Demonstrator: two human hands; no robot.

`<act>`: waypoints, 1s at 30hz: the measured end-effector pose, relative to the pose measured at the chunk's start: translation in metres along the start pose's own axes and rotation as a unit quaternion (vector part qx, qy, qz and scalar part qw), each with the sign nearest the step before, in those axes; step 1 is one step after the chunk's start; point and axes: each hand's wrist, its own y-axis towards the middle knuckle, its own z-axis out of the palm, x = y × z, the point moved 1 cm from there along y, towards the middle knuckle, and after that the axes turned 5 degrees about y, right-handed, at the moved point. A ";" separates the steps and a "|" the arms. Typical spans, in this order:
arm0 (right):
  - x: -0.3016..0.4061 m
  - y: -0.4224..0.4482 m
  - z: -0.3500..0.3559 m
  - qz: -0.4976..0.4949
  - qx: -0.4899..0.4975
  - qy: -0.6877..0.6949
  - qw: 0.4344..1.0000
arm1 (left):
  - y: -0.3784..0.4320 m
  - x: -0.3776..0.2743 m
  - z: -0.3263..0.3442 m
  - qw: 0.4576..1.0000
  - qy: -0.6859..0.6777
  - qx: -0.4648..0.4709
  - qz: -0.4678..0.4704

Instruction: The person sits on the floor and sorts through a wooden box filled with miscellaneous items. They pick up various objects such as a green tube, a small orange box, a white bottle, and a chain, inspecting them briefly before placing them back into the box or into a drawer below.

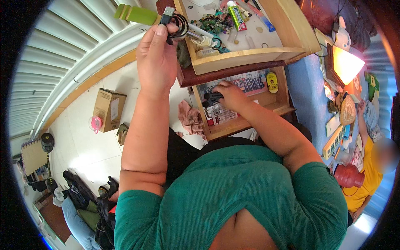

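My left hand (158, 59) pinches a coiled black USB cable (180, 26), its metal plug pointing up. Behind the fingers extends a flat green object with yellowish bands (137, 15); whether I hold it too is unclear. Close by is an open upper wooden drawer (250, 56) with beaded jewellery (215, 23), a green Doublemint tube (237, 17) and a white cable (203, 40). Lower down, my right hand (232, 97) reaches into a second open drawer (268, 101), fingertips at a dark object (212, 98). That drawer also holds a group photograph (253, 84) and a yellow oval tin (272, 82).
A cardboard box (109, 109), a pink-lidded cup (95, 124) and a crumpled pink cloth (189, 117) are on the tiled floor. To the right, a lit lamp (347, 65) and a power strip (333, 142) rest on a blue-covered surface. A person in yellow (364, 175) is beyond it.
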 end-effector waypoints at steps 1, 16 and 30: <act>-0.005 -0.001 0.004 0.005 0.007 0.002 1.000 | 0.001 0.000 0.001 1.000 0.004 -0.005 -0.002; 0.109 -0.052 -0.128 -0.222 -0.416 0.114 0.874 | -0.018 -0.015 0.033 0.989 0.037 0.137 0.041; 0.033 -0.128 -0.121 0.008 -0.181 0.092 0.979 | -0.048 -0.008 0.061 0.708 0.333 0.610 -0.126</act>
